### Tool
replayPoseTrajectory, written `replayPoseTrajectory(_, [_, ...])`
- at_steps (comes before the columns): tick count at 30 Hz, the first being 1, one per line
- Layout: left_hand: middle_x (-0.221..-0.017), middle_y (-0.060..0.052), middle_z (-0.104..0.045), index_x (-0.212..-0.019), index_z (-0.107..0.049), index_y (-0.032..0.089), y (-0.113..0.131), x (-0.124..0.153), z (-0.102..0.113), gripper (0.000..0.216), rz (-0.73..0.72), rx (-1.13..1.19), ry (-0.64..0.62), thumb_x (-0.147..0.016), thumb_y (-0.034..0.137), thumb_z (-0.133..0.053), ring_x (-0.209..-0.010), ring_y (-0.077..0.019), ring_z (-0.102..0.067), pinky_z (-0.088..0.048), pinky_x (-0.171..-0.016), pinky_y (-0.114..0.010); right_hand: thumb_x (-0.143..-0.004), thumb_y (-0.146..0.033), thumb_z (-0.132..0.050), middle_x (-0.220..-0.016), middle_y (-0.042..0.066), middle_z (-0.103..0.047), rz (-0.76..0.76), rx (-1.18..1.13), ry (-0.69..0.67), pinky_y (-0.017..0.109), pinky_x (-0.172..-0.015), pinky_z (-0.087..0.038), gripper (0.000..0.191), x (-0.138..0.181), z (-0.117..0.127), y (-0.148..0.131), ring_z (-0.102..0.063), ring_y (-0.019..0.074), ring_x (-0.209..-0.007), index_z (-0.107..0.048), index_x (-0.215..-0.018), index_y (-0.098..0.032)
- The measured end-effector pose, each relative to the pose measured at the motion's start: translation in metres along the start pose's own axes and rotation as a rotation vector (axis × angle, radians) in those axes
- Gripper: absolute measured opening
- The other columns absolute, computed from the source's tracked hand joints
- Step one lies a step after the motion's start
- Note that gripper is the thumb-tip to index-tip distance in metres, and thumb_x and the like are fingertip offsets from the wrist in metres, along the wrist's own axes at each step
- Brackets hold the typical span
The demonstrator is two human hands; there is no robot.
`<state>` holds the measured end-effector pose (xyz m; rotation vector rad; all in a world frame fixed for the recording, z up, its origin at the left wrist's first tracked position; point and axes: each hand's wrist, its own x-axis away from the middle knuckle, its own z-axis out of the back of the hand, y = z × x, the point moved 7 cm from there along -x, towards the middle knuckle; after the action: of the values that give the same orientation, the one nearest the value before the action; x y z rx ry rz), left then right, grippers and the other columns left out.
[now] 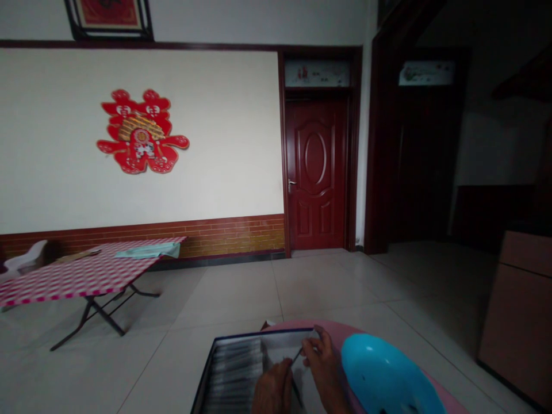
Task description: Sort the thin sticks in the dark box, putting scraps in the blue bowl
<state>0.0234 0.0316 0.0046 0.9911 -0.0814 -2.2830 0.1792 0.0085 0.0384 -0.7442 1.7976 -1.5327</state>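
Between my two hands runs a thin dark stick-like item point(296, 356), its kind too small to make out. The fingers of my left hand point(271, 392) are closed on its lower end. My right hand point(322, 368) pinches the upper end, thumb and fingers together. Both hands are over a shallow, dark-edged box point(282, 339) with a pale inside. Packed side by side in the box's left part are several slim, grey, shiny pieces point(236, 374), blurred. Below the hands, another dark thin strip point(297, 394) shows, partly hidden.
A blue plastic basin point(379, 368) with a few small dark bits stands right of the box, on a pink round surface point(313, 326). To the left is a folding table point(95, 273) with a checked cloth. A brown cabinet point(517, 310) stands at the right.
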Motion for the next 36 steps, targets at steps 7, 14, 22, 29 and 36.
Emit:
replayPoseTrajectory(7, [-0.088,-0.008,-0.075,-0.12,-0.063,0.022,-0.003,0.0,0.003,0.037,0.004,-0.025,0.067,-0.093,0.02,-0.038,-0.073,-0.0167,-0.073,-0.056,-0.068,-0.02,-0.067,-0.048,-0.057,-0.073,0.003,-0.069,-0.023,0.003,-0.153,0.03,-0.058,-0.051,0.035,0.002,-0.012,0.011,-0.066,0.0225,-0.069,-0.062,-0.089,-0.022])
replayPoseTrajectory(14, [-0.104,-0.011,-0.074,-0.129,-0.058,0.019,-0.006,-0.003,0.004,0.045,0.101,0.071,0.026,-0.089,0.015,-0.038,-0.088,-0.0193,-0.073,-0.057,-0.075,-0.023,-0.071,-0.051,-0.058,-0.066,0.002,-0.064,-0.028,0.033,-0.337,0.027,-0.056,-0.044,0.033,0.019,-0.028,0.004,-0.06,0.0184,-0.064,-0.064,-0.072,-0.019])
replayPoseTrajectory(22, [-0.104,-0.009,-0.074,-0.134,-0.054,0.02,-0.016,-0.001,-0.004,0.05,0.1,0.123,-0.046,-0.089,0.015,-0.032,-0.085,-0.0167,-0.072,-0.056,-0.074,-0.021,-0.072,-0.051,-0.058,-0.071,0.005,-0.068,0.082,0.14,-0.356,0.028,-0.057,-0.045,0.037,0.02,-0.032,0.006,-0.061,0.0208,-0.069,-0.069,-0.069,-0.017])
replayPoseTrajectory(29, [-0.09,-0.003,-0.076,-0.122,-0.061,0.025,-0.023,-0.004,-0.001,0.042,0.005,0.114,0.007,-0.09,0.018,-0.035,-0.076,-0.0154,-0.073,-0.056,-0.064,-0.019,-0.073,-0.037,-0.056,-0.081,0.005,-0.072,0.057,0.135,-0.229,0.028,-0.062,-0.049,0.028,-0.002,0.013,-0.011,-0.066,0.0204,-0.074,-0.07,-0.088,-0.019])
replayPoseTrajectory(36, [-0.089,-0.001,-0.076,-0.115,-0.063,0.028,-0.02,-0.002,0.002,0.038,0.0,0.066,0.112,-0.09,0.021,-0.036,-0.073,-0.0168,-0.073,-0.058,-0.06,-0.022,-0.074,-0.017,-0.047,-0.096,0.007,-0.076,0.251,0.9,-0.239,0.032,-0.086,-0.047,0.031,-0.03,0.132,-0.028,-0.067,0.0217,-0.093,-0.075,-0.086,-0.021])
